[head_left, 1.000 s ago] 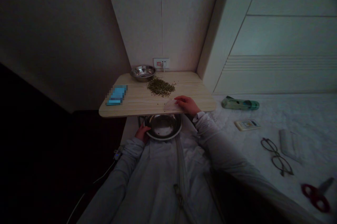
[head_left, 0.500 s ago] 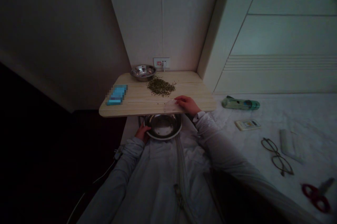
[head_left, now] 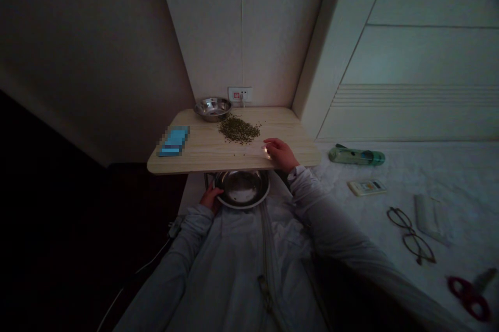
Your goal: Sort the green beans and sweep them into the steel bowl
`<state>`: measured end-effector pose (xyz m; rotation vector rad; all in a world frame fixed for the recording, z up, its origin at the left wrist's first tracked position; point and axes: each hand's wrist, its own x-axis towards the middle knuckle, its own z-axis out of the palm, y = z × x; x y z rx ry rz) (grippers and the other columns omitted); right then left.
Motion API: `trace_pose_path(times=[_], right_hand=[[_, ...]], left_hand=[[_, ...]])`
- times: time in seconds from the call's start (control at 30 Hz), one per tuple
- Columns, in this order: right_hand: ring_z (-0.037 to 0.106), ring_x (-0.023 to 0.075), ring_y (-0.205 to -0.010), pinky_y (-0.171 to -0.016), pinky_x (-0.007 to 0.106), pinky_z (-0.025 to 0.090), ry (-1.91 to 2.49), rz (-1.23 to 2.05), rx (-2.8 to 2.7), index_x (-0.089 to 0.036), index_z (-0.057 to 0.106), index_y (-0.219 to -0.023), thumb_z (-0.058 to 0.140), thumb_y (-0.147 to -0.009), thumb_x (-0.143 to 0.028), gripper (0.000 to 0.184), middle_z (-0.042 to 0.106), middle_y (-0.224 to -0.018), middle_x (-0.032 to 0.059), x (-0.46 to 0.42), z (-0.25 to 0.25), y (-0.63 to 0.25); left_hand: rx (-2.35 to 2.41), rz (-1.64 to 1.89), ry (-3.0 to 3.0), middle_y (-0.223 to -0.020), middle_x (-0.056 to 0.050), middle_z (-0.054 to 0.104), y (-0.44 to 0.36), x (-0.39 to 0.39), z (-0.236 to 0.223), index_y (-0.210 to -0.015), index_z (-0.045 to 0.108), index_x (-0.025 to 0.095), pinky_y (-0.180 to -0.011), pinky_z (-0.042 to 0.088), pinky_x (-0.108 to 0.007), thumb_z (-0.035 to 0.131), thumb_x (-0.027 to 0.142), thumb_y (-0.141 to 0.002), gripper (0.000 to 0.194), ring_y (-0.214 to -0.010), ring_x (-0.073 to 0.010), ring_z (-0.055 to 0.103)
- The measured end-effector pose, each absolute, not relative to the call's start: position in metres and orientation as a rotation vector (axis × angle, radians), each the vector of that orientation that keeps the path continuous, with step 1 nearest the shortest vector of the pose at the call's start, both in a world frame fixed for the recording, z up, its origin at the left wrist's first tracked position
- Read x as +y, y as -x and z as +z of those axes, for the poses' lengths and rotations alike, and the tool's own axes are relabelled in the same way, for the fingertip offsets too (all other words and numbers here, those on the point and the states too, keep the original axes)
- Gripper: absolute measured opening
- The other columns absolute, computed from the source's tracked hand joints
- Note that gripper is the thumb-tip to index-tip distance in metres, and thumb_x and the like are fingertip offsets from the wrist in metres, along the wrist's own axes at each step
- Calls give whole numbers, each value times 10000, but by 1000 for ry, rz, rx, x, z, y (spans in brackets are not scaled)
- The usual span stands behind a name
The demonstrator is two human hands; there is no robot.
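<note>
My left hand [head_left: 211, 198] grips the left rim of a wide steel basin [head_left: 242, 190], held at my lap just under the table's front edge. A few small specks lie in it. Over the front right of the wooden table [head_left: 202, 158], my right hand [head_left: 281, 153] is closed on a thin clear plastic piece [head_left: 267, 151] that catches the light; its exact kind is unclear. Beyond that hand, small green beans [head_left: 239, 130] lie in a loose pile, with a few strays nearer the edge. A second steel bowl [head_left: 212, 109] stands behind them, at the back left.
A phone [head_left: 174, 141] with a blurred screen lies on the table's left. On the white bed to the right are a green bottle [head_left: 356, 155], a pale phone-like object [head_left: 367, 187], glasses [head_left: 410, 235], a pale case [head_left: 429, 217] and red-handled scissors [head_left: 469, 296]. A wall socket [head_left: 240, 94] is behind.
My right hand has shifted slightly, and the clear piece has turned from lying out to the left to sitting close against the fingers, glinting. My left hand and the basin stay put.
</note>
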<state>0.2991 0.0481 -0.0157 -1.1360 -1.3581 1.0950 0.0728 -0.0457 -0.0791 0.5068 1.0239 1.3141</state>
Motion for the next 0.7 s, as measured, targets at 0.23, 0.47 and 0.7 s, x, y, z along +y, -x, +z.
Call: trace_pose_path(times=[0.23, 0.47, 0.7], right_hand=[[533, 90, -642, -656, 252, 443, 1131, 1128, -1309, -174, 551, -839, 530, -633, -174, 206, 627, -803, 17, 67, -18, -277], [548, 111, -689, -706, 287, 453, 1119, 1022, -1478, -166, 572, -868, 481, -651, -128, 238, 621, -808, 27, 73, -29, -255], [555, 106, -726, -744, 279, 446, 1140, 1008, -1532, -174, 582, -877, 465, -655, -109, 260, 631, -818, 17, 68, -27, -259]], left_hand=[[1019, 1310, -495, -651, 10, 642, -74, -48, -76, -1029, 583, 185, -685, 456, -312, 597, 100, -436, 600, -720, -210, 605], [1056, 1298, -497, -635, 12, 639, -72, -47, -77, -1015, 587, 193, -618, 467, -306, 581, 97, -456, 567, -685, -209, 613], [1046, 1310, -500, -695, -1, 659, -73, -48, -75, -996, 594, 198, -674, 475, -325, 588, 89, -462, 545, -760, -229, 620]])
